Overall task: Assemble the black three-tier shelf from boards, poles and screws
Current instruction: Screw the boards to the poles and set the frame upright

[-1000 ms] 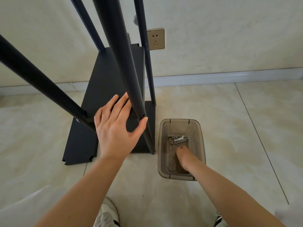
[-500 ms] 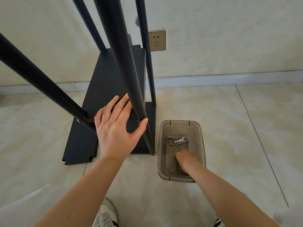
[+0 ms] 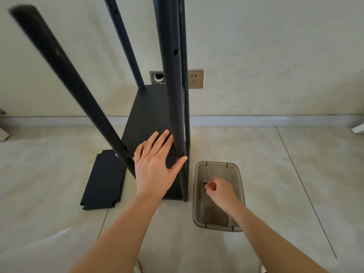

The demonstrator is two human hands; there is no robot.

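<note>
A: The left hand (image 3: 155, 166) lies flat, fingers straight and spread, on the middle board (image 3: 149, 123), with the thumb touching the near-right pole (image 3: 171, 75) just under a screw hole (image 3: 183, 154). I'd say it presses there to keep the board level with that hole while the other hand fetches a screw.

B: And the right hand (image 3: 217, 191)?

A: It's over the bin (image 3: 218, 196), fingers curled in a pinch. Something small and dark shows at the fingertips, likely a screw, but I cannot tell for sure.

B: Where does the shelf stand?

A: On the tiled floor (image 3: 266, 174) against the wall (image 3: 275, 46), 4 poles up; the near-left pole (image 3: 65, 66) leans out toward the camera, probably only the wide lens. A silver screw head (image 3: 117, 155) shows where it meets the board, so that corner looks fastened already. Another board (image 3: 103, 180) lies flat on the floor to the left, just beside the frame, seemingly waiting its turn.

B: Materials?

A: The poles are round, smooth tubes in matte black with drilled holes along them. The boards are thin, flat and matte, with quarter-round notches at the corners to seat against the poles. The bin is smoky translucent plastic, rectangular with rounded corners. The floor is glossy cream tile, and a beige wall socket (image 3: 195, 79) sits behind the poles.
</note>
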